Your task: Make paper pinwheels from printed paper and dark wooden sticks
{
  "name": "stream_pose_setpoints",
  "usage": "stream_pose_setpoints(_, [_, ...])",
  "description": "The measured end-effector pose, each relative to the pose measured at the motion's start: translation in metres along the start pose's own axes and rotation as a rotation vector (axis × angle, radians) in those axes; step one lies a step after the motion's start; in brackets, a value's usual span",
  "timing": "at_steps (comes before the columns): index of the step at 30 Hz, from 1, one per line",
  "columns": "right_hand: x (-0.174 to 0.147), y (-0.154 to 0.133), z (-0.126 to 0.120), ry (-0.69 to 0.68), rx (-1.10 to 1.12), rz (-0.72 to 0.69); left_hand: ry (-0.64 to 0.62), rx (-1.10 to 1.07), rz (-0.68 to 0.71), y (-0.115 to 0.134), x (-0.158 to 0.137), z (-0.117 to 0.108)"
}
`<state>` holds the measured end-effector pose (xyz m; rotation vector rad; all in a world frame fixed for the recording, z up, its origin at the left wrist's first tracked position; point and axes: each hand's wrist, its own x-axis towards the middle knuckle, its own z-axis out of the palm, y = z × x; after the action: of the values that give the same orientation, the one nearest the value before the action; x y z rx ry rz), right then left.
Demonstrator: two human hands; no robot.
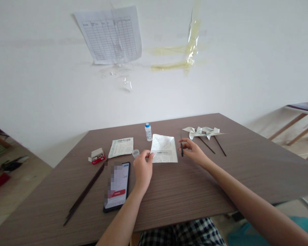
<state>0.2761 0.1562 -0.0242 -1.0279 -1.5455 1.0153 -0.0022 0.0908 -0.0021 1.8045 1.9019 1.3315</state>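
Note:
My left hand (143,167) pinches the left edge of a square sheet of printed paper (165,147), thumb on top. The sheet is held up toward me over the table. In my right hand (193,152) is a pair of scissors (182,147), blades pointing away from me, just right of the sheet and apart from it. Whether the blades are parted I cannot tell. Behind the sheet stands a small white bottle (148,132) with a blue cap. Two paper pinwheels (195,132) on dark sticks lie beyond my right hand.
On the table (184,198), left of my hands, lie a phone (118,186), several dark sticks (85,191), a small red and white box (97,156), a stack of printed paper (121,147) and a small clear cup (135,153). A white wall (169,95) rises behind the table.

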Motion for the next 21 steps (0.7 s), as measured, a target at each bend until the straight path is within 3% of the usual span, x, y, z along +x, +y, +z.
stream_pose_setpoints(5, [-0.002,0.002,0.006,0.095,-0.084,0.057,-0.024,-0.003,0.044,0.002,0.000,0.000])
stream_pose_setpoints(13, [-0.012,-0.010,0.016,0.042,0.073,0.133,-0.060,0.005,0.058,-0.001,0.000,0.004])
stream_pose_setpoints(18, [-0.010,-0.010,0.018,0.219,0.186,0.139,0.066,-0.124,0.000,-0.004,-0.002,0.007])
stream_pose_setpoints(21, [-0.008,-0.007,0.015,0.303,0.200,0.090,0.039,-0.192,-0.056,-0.004,-0.007,0.011])
